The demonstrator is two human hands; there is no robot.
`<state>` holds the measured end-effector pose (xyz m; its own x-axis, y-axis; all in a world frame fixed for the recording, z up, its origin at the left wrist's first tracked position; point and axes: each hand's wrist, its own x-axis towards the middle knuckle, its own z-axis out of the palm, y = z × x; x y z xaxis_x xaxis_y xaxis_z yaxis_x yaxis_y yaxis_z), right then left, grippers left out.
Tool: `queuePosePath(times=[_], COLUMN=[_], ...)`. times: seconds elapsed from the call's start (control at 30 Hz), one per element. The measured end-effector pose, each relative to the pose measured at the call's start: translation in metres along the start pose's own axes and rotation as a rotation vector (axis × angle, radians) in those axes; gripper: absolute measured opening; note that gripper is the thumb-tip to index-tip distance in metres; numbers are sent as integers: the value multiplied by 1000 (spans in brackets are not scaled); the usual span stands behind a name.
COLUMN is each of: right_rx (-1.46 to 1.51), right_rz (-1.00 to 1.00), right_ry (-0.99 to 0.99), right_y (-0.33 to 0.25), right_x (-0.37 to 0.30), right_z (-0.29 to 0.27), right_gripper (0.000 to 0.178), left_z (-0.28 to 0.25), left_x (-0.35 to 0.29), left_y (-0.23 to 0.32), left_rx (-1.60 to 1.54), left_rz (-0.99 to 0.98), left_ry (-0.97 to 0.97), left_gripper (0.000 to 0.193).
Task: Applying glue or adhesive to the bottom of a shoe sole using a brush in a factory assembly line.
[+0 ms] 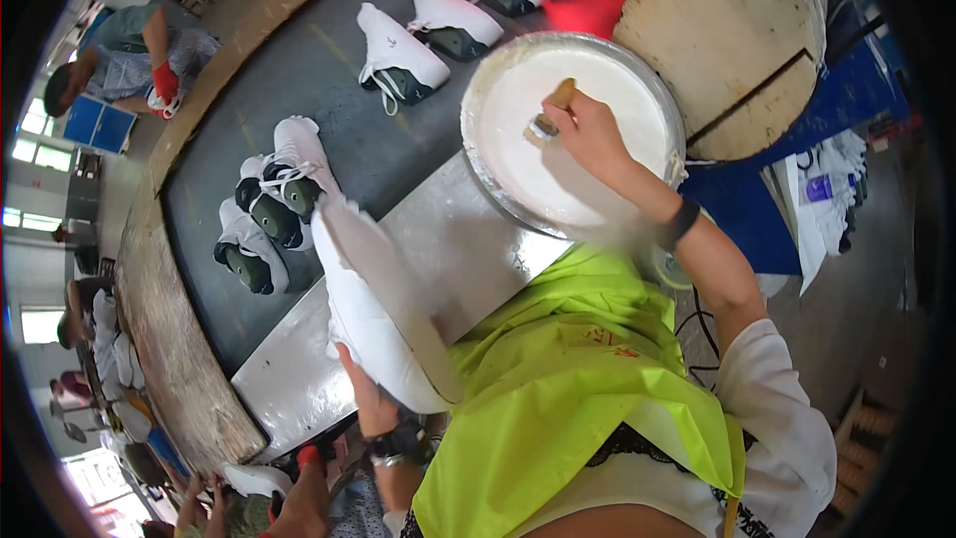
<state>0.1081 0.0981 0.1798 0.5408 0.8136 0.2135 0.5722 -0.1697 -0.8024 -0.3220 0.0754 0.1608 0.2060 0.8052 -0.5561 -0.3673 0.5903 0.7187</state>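
Observation:
My left hand (364, 391) grips a long white shoe sole (373, 304) at its lower end, tilted over the metal edge of the bench. Motion blurs part of the sole, and most of my left fingers are hidden behind it. Closed around a small brush (561, 96) with a wooden handle, my right hand (591, 136) is above a round metal basin (476, 167). Thick white liquid (597, 90) fills much of the basin, and the brush head is at or just over its surface.
White shoes with dark green linings (269, 216) lie left on the dark belt (339, 90); more white shoes (403, 55) lie at its far side under red light. A tan board (717, 20) adjoins the basin. At far left a co-worker wears a red glove (165, 82).

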Motion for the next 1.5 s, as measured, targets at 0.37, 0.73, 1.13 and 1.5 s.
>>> queuePosePath(times=[0.37,0.73,1.13,1.5], right_rx=[194,770,492,590], right_rz=[59,109,189,156], right_ry=[29,-344,-32,-119], right_y=[-28,-114,-84,-133], right_x=[9,-29,-63,-48], right_z=[-7,10,-7,7], right_gripper=[22,26,31,21], left_z=[76,110,96,112], left_x=[46,23,21,8], left_y=[-39,-29,-27,-8], left_rx=[53,-151,-61,152], left_rz=[-70,-291,-286,-212], left_ry=[-423,-387,-455,-401], left_gripper=[80,76,77,77])
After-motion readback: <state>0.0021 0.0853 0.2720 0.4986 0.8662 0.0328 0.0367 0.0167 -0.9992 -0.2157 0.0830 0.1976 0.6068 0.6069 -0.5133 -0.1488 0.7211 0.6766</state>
